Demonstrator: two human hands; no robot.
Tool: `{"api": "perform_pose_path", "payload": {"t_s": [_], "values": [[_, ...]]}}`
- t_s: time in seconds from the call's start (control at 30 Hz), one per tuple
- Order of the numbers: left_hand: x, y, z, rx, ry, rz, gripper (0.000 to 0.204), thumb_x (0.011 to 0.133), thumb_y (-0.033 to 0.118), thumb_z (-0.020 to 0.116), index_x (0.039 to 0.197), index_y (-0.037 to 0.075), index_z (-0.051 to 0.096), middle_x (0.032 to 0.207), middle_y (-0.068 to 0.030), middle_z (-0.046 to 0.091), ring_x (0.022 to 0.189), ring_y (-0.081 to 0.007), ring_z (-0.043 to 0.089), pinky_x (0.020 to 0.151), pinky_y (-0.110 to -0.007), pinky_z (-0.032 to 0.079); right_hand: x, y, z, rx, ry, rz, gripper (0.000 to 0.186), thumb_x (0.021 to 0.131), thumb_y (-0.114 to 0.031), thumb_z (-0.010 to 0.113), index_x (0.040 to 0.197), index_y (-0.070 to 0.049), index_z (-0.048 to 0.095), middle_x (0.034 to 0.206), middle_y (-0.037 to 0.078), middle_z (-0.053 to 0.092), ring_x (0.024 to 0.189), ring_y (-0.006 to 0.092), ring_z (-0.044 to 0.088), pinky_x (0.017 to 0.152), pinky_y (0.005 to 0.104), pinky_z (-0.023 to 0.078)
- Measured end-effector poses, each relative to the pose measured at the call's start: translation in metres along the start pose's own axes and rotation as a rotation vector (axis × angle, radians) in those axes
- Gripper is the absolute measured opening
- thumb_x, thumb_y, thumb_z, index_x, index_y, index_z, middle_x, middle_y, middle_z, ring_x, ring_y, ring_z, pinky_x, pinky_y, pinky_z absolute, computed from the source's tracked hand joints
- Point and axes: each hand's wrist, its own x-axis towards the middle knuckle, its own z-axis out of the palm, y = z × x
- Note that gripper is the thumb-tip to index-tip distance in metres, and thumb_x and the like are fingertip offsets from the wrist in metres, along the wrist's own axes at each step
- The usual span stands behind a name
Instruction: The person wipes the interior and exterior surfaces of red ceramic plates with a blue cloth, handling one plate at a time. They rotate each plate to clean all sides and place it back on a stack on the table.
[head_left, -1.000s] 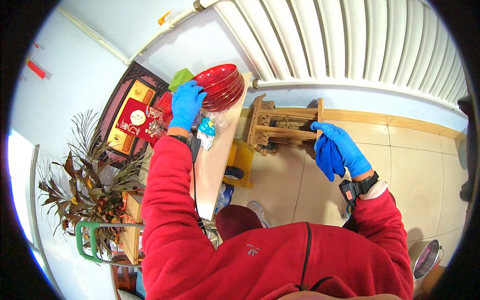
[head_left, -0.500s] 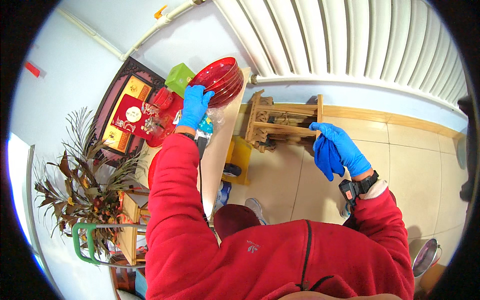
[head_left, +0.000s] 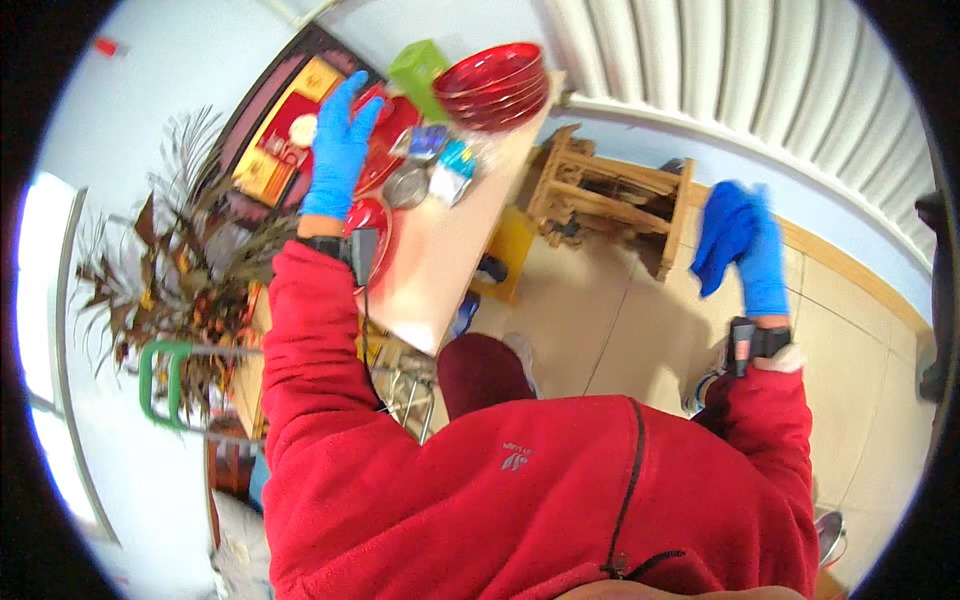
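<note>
My left hand [head_left: 341,150], in a blue glove, is raised over the table [head_left: 435,265] with its fingers spread and nothing in them. Just right of it stands a stack of red basins [head_left: 495,92] at the table's far end. A round red vessel [head_left: 369,225] sits by my left wrist, partly hidden by the arm. Small packets, one of them blue and white [head_left: 453,172], and a small clear or metal bowl [head_left: 406,186] lie between. At the right, my gloved right hand [head_left: 762,255] grips a crumpled blue cloth [head_left: 722,232] above the floor; the hand is blurred.
A green box [head_left: 419,70] stands beside the basins. Below the radiator [head_left: 740,70] is a wooden rack [head_left: 610,195], with a yellow object [head_left: 508,262] next to the table. A plant [head_left: 165,265] and a green-handled cart [head_left: 153,385] are at the left.
My left hand has come off the red basins and moved left, its fingers spreading. My right hand has swung right and up with the cloth. The view has shifted.
</note>
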Motion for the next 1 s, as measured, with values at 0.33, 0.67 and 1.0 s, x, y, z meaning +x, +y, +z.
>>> {"api": "perform_pose_path", "payload": {"t_s": [0.33, 0.67, 1.0], "values": [[-0.198, -0.013, -0.089, 0.494, -0.598, -0.157, 0.054, 0.076, 0.045, 0.076, 0.113, 0.006, 0.068, 0.109, -0.0182, 0.068, 0.104, -0.0349, 0.064, 0.092, -0.045, 0.050, 0.004, 0.038, -0.030, 0.178, -0.093, 0.107, 0.048, 0.091, -0.028, 0.069, 0.130, -0.004, 0.055, 0.123, 0.013, 0.064, 0.110, 0.0259, 0.063, 0.090, 0.0357, 0.054], [-0.202, 0.029, -0.077, 0.767, -0.555, -0.080, 0.017, 0.081, 0.024, 0.068, 0.087, 0.009, 0.065, 0.086, -0.0137, 0.066, 0.084, -0.0337, 0.065, 0.084, -0.044, 0.049, -0.033, 0.017, 0.006, 0.280, -0.297, 0.076, 0.048, 0.096, -0.026, 0.060, 0.137, -0.005, 0.047, 0.133, 0.018, 0.056, 0.118, 0.0356, 0.057, 0.094, 0.0551, 0.053], [-0.111, 0.221, 0.053, 0.709, -0.443, 0.883, 0.012, 0.072, 0.014, 0.061, 0.082, 0.011, 0.065, 0.088, -0.0076, 0.059, 0.093, -0.0242, 0.058, 0.093, -0.039, 0.044, -0.043, 0.014, 0.044, 0.321, -0.513, 0.114, 0.048, 0.101, -0.036, 0.051, 0.141, -0.009, 0.045, 0.129, 0.013, 0.059, 0.113, 0.0271, 0.061, 0.092, 0.0470, 0.053]]}}
